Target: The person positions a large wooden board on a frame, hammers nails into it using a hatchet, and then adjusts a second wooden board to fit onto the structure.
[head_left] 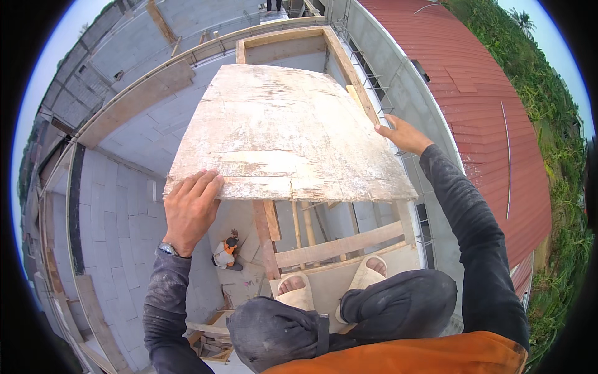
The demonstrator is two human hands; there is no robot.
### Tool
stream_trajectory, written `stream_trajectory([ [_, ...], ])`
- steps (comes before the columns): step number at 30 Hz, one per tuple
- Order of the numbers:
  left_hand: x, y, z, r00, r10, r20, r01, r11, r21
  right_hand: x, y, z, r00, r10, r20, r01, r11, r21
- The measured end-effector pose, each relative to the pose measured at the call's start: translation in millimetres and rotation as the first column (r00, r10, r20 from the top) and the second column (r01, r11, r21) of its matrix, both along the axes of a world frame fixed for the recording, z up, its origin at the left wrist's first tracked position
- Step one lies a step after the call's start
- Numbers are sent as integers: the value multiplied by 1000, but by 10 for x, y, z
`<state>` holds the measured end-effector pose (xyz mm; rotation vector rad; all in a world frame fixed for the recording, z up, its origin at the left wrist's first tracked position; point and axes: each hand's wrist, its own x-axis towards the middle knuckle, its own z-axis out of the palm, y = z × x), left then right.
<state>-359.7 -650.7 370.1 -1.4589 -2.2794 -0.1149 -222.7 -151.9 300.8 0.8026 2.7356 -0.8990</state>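
A worn, whitish plywood sheet [280,134] lies in front of me over a timber-framed opening. My left hand [193,202] is closed over its near left corner, fingers on top and thumb hidden. At the sheet's right edge is my right hand [405,134], thumb against the edge and fingers partly curled beside the end of a timber beam [354,71]. What its fingertips touch on the far side is hard to make out. My sandalled feet [296,290] stand on a board [324,280] below the sheet's near edge.
Below, left of my feet, a person [225,252] crouches on the floor far down. Grey block walls [115,212] drop away at left. A wooden crosspiece [339,245] spans the opening ahead of my feet. Thin rebar [427,230] juts along the right wall, beside a red roof [473,124].
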Motion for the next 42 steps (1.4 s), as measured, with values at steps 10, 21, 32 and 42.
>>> stream_trajectory([
  [10, 469, -342, -1080, 922, 204, 328, -183, 979, -96, 788, -108, -1829, 807, -512, 294, 537, 433, -724],
  [21, -587, -458, -2235, -225, 82, 971, -833, 500, -236, 805, 31, -2158, 825, -565, -16, 483, 719, -500],
  [32, -189, -109, -2877, -39, -106, 994, -962, 274, -8, 1072, -72, -1678, 822, -562, -88, 549, 824, -138],
  [42, -286, -383, -3308, -94, -40, 995, -866, 495, -62, 1043, 248, -2161, 809, -586, 35, 586, 802, -119],
])
